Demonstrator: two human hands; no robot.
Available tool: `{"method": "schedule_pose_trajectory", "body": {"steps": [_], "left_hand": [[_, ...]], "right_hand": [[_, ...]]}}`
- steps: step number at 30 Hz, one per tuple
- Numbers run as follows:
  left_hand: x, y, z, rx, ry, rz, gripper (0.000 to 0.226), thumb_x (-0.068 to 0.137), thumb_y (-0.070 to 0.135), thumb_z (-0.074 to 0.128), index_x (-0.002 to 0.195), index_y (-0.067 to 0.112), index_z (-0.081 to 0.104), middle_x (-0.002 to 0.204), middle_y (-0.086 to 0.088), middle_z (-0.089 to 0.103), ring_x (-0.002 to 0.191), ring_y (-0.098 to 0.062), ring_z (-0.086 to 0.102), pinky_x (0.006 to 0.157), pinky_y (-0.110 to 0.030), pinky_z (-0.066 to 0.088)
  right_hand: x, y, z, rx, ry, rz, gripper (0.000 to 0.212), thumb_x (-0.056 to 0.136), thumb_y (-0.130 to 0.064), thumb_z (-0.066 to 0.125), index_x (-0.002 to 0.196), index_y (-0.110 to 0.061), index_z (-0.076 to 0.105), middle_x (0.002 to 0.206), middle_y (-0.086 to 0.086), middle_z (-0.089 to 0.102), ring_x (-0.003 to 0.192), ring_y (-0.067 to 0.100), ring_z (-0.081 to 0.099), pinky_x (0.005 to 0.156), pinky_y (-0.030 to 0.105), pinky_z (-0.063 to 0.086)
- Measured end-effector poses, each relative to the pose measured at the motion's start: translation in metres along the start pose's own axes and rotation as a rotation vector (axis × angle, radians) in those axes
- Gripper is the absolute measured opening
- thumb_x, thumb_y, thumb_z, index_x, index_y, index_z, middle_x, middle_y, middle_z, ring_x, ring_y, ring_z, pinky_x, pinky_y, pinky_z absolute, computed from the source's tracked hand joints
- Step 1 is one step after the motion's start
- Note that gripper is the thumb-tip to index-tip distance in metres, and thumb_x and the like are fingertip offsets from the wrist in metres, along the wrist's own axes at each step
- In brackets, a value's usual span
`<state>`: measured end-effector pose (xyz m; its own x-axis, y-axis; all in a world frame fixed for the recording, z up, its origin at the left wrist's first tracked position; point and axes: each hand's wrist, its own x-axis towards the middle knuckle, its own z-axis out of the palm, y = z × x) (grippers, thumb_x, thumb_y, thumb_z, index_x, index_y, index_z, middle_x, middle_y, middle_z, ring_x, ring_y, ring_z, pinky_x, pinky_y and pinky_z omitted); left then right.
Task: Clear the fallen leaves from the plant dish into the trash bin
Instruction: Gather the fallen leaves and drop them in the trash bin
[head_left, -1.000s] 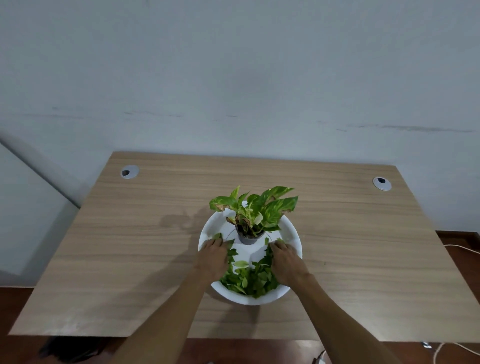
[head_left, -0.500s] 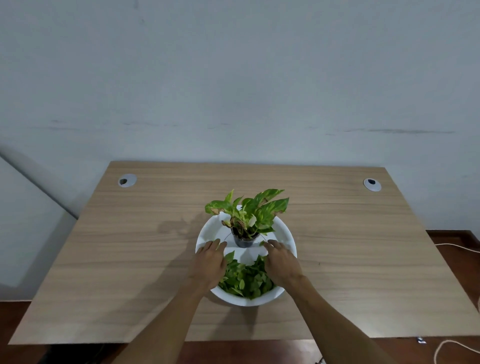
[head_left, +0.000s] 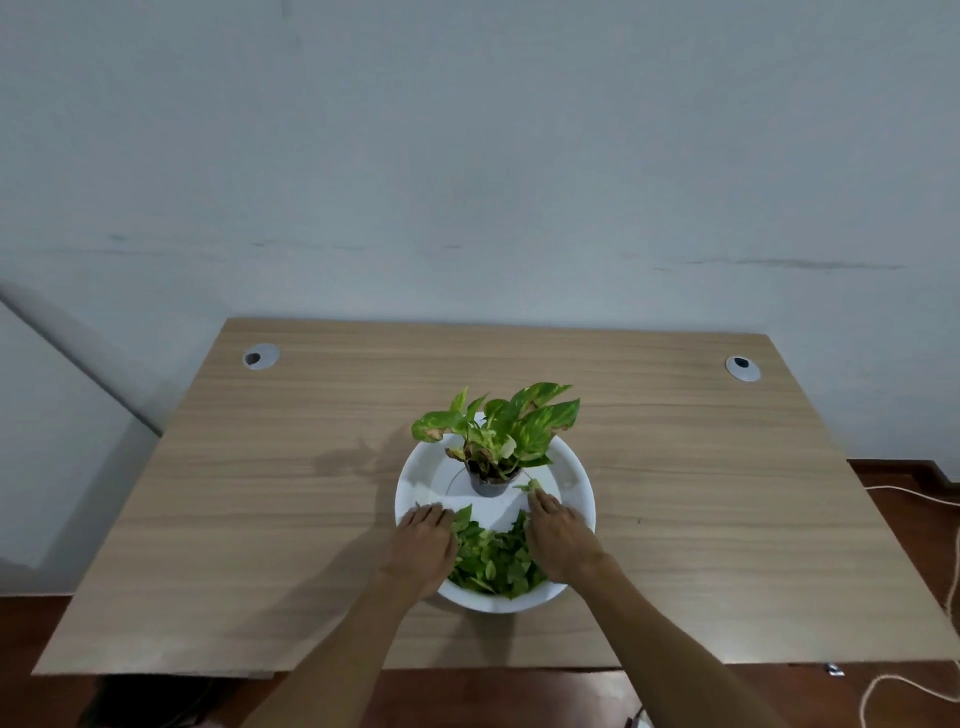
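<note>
Head view, near to far.

Both forearms reach in from the near edge of the table. Left hand lies palm down, fingers loosely spread, over the near-left rim of the white dish; not gripping anything visible. Right hand lies palm down on the right side of the dish, fingers extended toward the pot, also empty as far as can be seen.

Fallen leaves sit heaped in the near part of the dish, directly between the two hands and touching both. Heap runs roughly left to right, so closing the hands inward should gather it; both hands equally near. One stray leaf lies just beyond the right fingertips, nearer that hand.

Behind the heap, the small dark pot with the live plant stands upright mid-dish; its overhanging foliage could be caught in a scoop.

Trash bin: not in view. Two cable holes at the table's far corners; a cord on the floor at right.
</note>
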<state>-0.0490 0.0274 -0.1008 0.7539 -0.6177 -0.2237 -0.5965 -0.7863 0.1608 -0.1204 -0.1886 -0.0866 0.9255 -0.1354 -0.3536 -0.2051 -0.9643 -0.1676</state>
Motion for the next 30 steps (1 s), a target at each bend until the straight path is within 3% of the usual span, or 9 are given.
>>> {"method": "schedule_pose_trajectory", "body": {"steps": [3, 7, 10, 14, 18, 21, 23, 26, 30], "left_hand": [[-0.012, 0.014, -0.010, -0.065, -0.050, 0.027, 0.059, 0.091, 0.038, 0.015, 0.128, 0.012, 0.054, 0.128, -0.008, 0.060, 0.116, -0.027, 0.057, 0.101, -0.039, 0.043], [-0.018, 0.023, -0.025, -0.055, -0.013, 0.062, 0.041, 0.097, 0.033, 0.028, 0.125, 0.015, 0.053, 0.121, -0.004, 0.061, 0.111, -0.023, 0.054, 0.096, -0.039, 0.041], [-0.004, 0.010, -0.024, -0.020, 0.037, 0.023, 0.048, 0.090, 0.033, 0.029, 0.122, 0.013, 0.059, 0.119, -0.004, 0.065, 0.108, -0.024, 0.062, 0.094, -0.040, 0.050], [0.016, -0.006, -0.008, 0.101, -0.006, -0.016, 0.050, 0.081, 0.035, 0.034, 0.104, 0.011, 0.070, 0.094, -0.003, 0.073, 0.083, -0.020, 0.070, 0.081, -0.035, 0.055], [-0.001, 0.001, -0.007, 0.149, -0.012, 0.021, 0.042, 0.078, 0.038, 0.030, 0.071, 0.021, 0.069, 0.064, 0.004, 0.066, 0.058, -0.013, 0.064, 0.078, -0.032, 0.046], [-0.017, 0.013, -0.012, 0.105, -0.037, 0.059, 0.062, 0.083, 0.039, 0.013, 0.102, 0.014, 0.067, 0.091, -0.004, 0.069, 0.083, -0.022, 0.067, 0.089, -0.035, 0.046], [-0.026, 0.014, -0.010, 0.057, -0.037, 0.110, 0.054, 0.092, 0.036, 0.017, 0.121, 0.010, 0.054, 0.115, -0.010, 0.062, 0.104, -0.029, 0.060, 0.097, -0.040, 0.039], [-0.028, 0.013, -0.017, 0.016, -0.050, 0.118, 0.044, 0.096, 0.033, 0.027, 0.128, 0.011, 0.048, 0.123, -0.010, 0.057, 0.111, -0.029, 0.054, 0.096, -0.040, 0.040], [-0.013, 0.001, -0.023, -0.038, 0.016, 0.100, 0.073, 0.081, 0.043, 0.006, 0.136, 0.011, 0.042, 0.131, -0.010, 0.053, 0.118, -0.030, 0.051, 0.099, -0.041, 0.040]], "right_hand": [[-0.019, -0.006, 0.008, -0.010, 0.017, -0.031, 0.081, 0.086, -0.049, -0.003, 0.146, -0.006, 0.029, 0.147, 0.012, 0.041, 0.134, 0.028, 0.040, 0.112, 0.041, 0.033], [-0.026, -0.016, 0.000, 0.022, 0.071, -0.038, 0.048, 0.099, -0.034, 0.026, 0.140, -0.014, 0.041, 0.135, 0.006, 0.055, 0.123, 0.025, 0.052, 0.105, 0.038, 0.037], [-0.012, -0.014, -0.010, 0.101, 0.131, -0.014, 0.045, 0.101, -0.029, 0.031, 0.142, -0.015, 0.042, 0.146, 0.010, 0.046, 0.132, 0.027, 0.045, 0.108, 0.038, 0.035], [0.011, -0.008, -0.012, 0.140, 0.003, -0.019, 0.054, 0.102, -0.036, 0.029, 0.150, -0.010, 0.026, 0.160, 0.012, 0.019, 0.147, 0.028, 0.018, 0.119, 0.040, 0.022], [0.006, -0.018, -0.001, 0.213, -0.063, 0.010, 0.056, 0.101, -0.038, 0.032, 0.147, -0.006, 0.029, 0.158, 0.010, 0.021, 0.146, 0.028, 0.017, 0.118, 0.042, 0.022], [-0.016, -0.027, 0.013, 0.286, -0.028, 0.030, 0.049, 0.100, -0.035, 0.038, 0.137, -0.004, 0.042, 0.150, 0.014, 0.034, 0.141, 0.032, 0.028, 0.117, 0.041, 0.026], [-0.031, -0.034, 0.018, 0.274, -0.035, -0.022, 0.045, 0.098, -0.034, 0.041, 0.133, -0.006, 0.046, 0.143, 0.013, 0.041, 0.134, 0.031, 0.037, 0.114, 0.040, 0.032], [-0.040, -0.040, 0.011, 0.267, 0.003, -0.051, 0.045, 0.097, -0.032, 0.043, 0.137, -0.012, 0.046, 0.145, 0.009, 0.044, 0.134, 0.026, 0.039, 0.112, 0.038, 0.035], [-0.026, -0.026, -0.010, 0.305, 0.200, 0.059, 0.038, 0.097, -0.033, 0.044, 0.131, -0.018, 0.053, 0.140, 0.005, 0.048, 0.130, 0.023, 0.043, 0.103, 0.038, 0.043]]}}
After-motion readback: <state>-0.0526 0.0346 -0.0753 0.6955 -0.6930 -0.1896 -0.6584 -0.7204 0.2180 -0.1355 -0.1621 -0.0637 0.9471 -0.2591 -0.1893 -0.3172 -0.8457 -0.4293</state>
